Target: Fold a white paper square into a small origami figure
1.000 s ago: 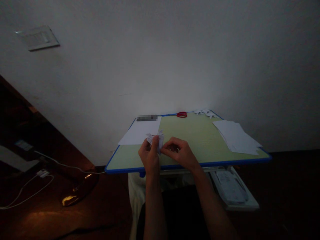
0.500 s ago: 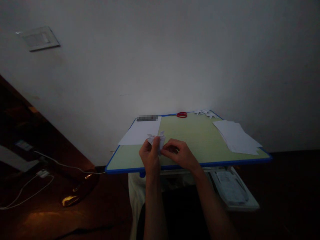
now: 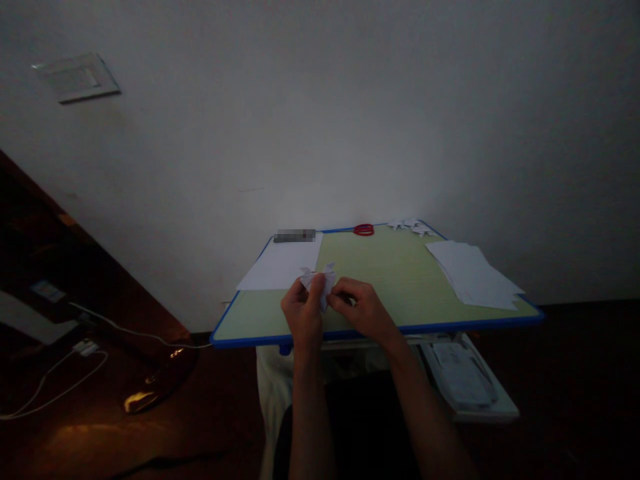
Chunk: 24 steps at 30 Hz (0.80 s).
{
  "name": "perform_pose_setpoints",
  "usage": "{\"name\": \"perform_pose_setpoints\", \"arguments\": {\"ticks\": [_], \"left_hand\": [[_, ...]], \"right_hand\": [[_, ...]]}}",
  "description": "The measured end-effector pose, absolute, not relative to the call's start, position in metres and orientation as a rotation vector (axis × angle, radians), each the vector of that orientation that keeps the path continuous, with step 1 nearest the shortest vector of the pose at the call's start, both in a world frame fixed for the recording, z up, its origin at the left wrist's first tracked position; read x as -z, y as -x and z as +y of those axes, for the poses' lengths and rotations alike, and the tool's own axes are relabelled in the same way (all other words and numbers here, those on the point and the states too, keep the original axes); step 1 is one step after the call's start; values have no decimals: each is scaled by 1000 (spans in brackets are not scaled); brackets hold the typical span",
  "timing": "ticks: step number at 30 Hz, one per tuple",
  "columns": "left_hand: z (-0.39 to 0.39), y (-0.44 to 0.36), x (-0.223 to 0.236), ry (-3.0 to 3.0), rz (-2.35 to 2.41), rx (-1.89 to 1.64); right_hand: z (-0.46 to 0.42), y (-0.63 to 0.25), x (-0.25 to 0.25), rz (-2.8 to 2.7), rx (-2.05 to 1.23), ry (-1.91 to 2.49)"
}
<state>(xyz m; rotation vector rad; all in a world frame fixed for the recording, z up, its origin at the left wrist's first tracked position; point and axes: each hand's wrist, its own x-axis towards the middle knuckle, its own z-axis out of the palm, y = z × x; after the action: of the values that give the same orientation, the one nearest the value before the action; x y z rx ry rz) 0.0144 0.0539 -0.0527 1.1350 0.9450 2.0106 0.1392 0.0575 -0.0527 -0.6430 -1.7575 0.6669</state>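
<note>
Two grips, left fingers (image 3: pixel 317 287) and right fingers (image 3: pixel 353 287), are clamped on one folded paper (image 3: pixel 329 283).

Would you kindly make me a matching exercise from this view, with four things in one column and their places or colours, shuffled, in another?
Things
1. scissors
2. folded paper
3. paper stack
4. small paper shapes

Places or colours
A. lying flat on the right side of the table
B. held in the left hand
C. clustered at the table's far right corner
D. red, at the table's far edge

Pairs: 1-D, 2-B, 3-A, 4-C
</note>
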Motion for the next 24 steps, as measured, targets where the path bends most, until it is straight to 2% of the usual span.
{"name": "perform_pose_setpoints", "arguments": {"ticks": [8,18,24], "left_hand": [[54,-14,51,-1137,973,-1993],[52,-14,52,-1181,991,-1948],[53,-13,52,-1164,984,-1961]], "right_hand": [[57,-137,54,-1622,-811,644],[58,-140,54,-1699,-685,668],[58,-139,53,-1600,-752,689]]}}
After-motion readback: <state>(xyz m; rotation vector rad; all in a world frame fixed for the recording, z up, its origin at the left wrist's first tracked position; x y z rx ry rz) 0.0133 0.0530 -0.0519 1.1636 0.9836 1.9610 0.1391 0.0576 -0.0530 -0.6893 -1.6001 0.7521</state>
